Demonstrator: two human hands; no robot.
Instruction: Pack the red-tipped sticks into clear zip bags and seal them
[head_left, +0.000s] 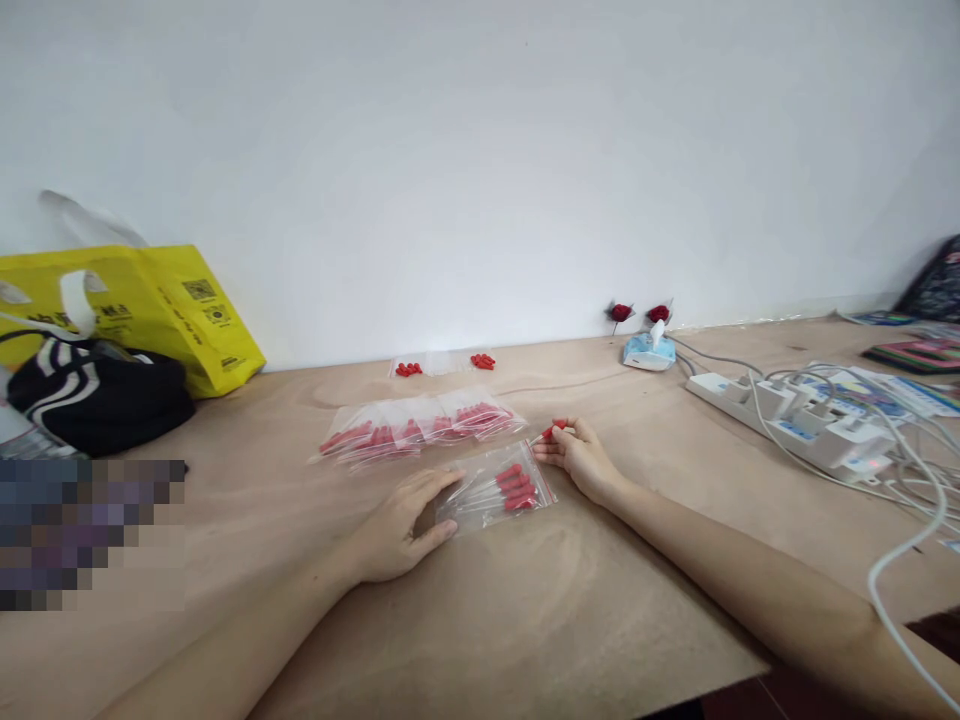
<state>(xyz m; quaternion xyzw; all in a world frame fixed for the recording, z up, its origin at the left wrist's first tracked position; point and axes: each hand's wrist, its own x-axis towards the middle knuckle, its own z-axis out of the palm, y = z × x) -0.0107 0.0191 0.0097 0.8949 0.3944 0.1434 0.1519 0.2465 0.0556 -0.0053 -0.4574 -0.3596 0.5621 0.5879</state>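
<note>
In front of me on the table lies a clear zip bag (480, 492) with several thin pale sticks inside, their thick red ends (517, 488) towards its right edge. My left hand (401, 525) rests at the bag's left side, thumb and fingers spread apart and their tips touching the plastic. Just beyond the bag's right edge, my right hand (577, 458) pinches a red-ended stick (553, 431) between thumb and fingers. Behind the bag, a fanned row of filled clear bags (420, 422) shows more red ends.
Two small bags with red pieces (409, 369) lie near the wall. A tissue pack (649, 348) sits below two dark red flowers (621, 312). At right is a power strip (787, 425) with tangled cables; at left, a yellow bag (202, 320) and a black cloth item (112, 395).
</note>
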